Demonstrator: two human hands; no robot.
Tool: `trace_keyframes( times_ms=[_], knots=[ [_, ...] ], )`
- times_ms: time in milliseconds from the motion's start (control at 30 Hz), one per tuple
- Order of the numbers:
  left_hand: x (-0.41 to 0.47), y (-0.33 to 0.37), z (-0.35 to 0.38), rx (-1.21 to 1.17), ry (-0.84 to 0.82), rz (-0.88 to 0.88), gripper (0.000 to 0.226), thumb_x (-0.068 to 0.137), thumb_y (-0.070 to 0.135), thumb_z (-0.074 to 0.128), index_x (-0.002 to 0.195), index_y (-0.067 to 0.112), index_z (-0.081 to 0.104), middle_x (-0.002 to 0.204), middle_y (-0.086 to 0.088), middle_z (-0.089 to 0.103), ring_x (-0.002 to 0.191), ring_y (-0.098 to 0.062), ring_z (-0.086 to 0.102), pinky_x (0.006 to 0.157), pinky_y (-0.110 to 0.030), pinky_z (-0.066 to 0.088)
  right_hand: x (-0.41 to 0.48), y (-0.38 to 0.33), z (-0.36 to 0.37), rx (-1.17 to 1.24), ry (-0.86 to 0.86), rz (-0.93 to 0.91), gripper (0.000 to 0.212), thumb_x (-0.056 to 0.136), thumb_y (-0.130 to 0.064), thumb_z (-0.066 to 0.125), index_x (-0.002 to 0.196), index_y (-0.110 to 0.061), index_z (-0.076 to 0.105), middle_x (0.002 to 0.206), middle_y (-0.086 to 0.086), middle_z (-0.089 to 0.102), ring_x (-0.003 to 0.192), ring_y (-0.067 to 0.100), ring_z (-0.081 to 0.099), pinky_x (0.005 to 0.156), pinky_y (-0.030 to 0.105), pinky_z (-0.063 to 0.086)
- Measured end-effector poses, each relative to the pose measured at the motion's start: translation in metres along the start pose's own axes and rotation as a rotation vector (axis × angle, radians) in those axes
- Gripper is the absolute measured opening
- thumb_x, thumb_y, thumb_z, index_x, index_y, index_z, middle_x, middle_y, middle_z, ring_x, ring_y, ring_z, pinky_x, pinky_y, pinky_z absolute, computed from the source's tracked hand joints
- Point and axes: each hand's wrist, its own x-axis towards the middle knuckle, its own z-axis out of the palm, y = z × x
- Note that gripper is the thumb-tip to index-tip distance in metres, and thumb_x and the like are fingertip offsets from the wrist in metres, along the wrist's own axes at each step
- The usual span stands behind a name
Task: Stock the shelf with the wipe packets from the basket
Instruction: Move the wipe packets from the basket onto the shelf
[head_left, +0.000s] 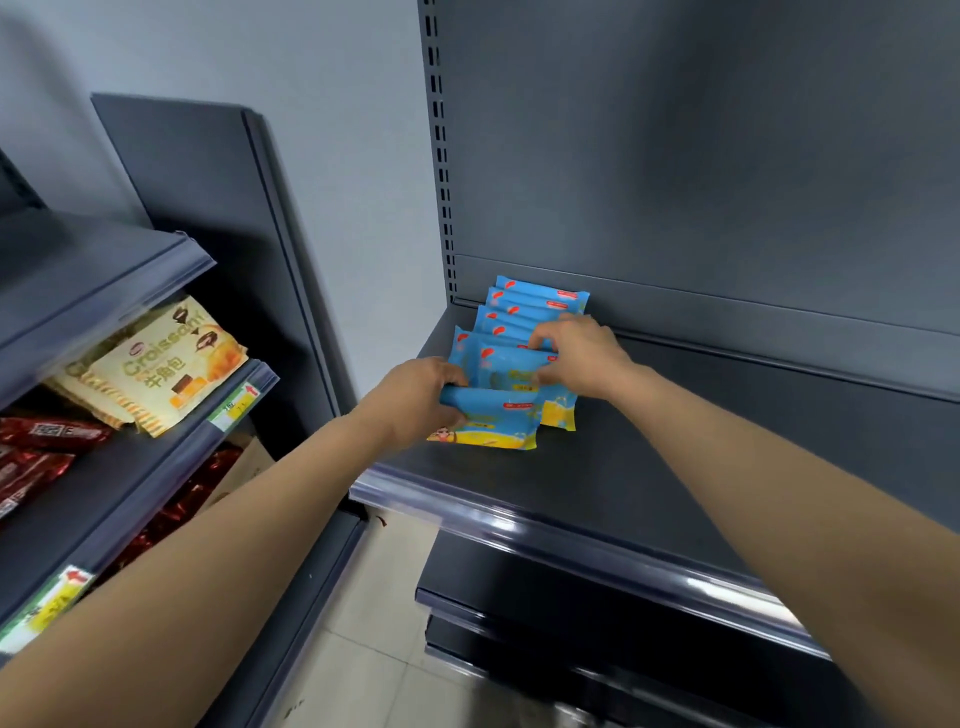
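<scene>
Head view: left hand (415, 400) grips blue-yellow plastic wipe packet (493, 415), lengthwise along grey metal shelf (649, 467) front edge; right hand (576, 358) pinches packet row (535, 306) behind.

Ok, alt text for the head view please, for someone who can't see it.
Both hands work a row of blue wipe packets at the left of a dark grey shelf: the left hand grips the front packet by its left end, the right hand pinches packets just behind it. Croissant packs lie on a neighbouring shelf to the left.
</scene>
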Motion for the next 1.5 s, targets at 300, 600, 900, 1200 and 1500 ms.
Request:
trace_keyframes(
  times_ms=[300,600,900,1200,1500],
  knots=[
    [0.037,0.008,0.025,0.256,0.050,0.022,0.058,0.076,0.039,0.068,0.127,0.017,0.048,0.126,-0.004,0.050,0.114,-0.024,0.043,0.092,-0.036,0.036,-0.025,0.007,-0.023,0.106,0.156,0.070,0.029,0.090,-0.016,0.053,0.118,-0.017,0.060,0.119,0.007,0.061,0.109,0.025,0.056,0.095,0.042,0.044],
    [0.015,0.018,0.015,0.248,0.168,0.124,0.064,0.078,0.037,0.068,0.131,0.014,0.040,0.127,-0.007,0.045,0.116,-0.026,0.039,0.097,-0.037,0.033,-0.069,-0.023,-0.036,0.006,0.203,0.080,0.032,0.093,-0.021,0.050,0.125,-0.016,0.055,0.124,0.006,0.057,0.109,0.024,0.054,0.095,0.044,0.044],
    [-0.057,0.082,-0.024,0.189,0.527,0.563,0.047,0.078,0.019,0.070,0.119,0.004,0.054,0.115,-0.015,0.056,0.104,-0.035,0.051,0.091,-0.037,0.030,-0.167,-0.056,-0.065,-0.324,0.415,0.097,0.044,0.088,-0.028,0.056,0.130,-0.017,0.048,0.131,0.004,0.049,0.122,0.026,0.040,0.092,0.035,0.025],
    [-0.117,0.153,-0.013,0.111,0.581,0.793,0.053,0.068,0.016,0.079,0.113,0.001,0.056,0.108,-0.017,0.058,0.099,-0.038,0.056,0.091,-0.036,0.031,-0.288,-0.055,-0.085,-0.491,0.447,0.284,0.053,0.086,-0.031,0.061,0.133,-0.013,0.045,0.138,0.007,0.044,0.128,0.027,0.036,0.098,0.037,0.022],
    [-0.154,0.245,0.064,0.061,0.358,0.989,0.057,0.069,0.020,0.078,0.118,0.003,0.054,0.113,-0.015,0.056,0.106,-0.035,0.053,0.096,-0.034,0.027,-0.397,0.019,-0.065,-0.426,0.414,0.499,0.052,0.084,-0.028,0.061,0.132,-0.015,0.047,0.130,0.005,0.051,0.123,0.027,0.041,0.096,0.037,0.023]
  ],
)
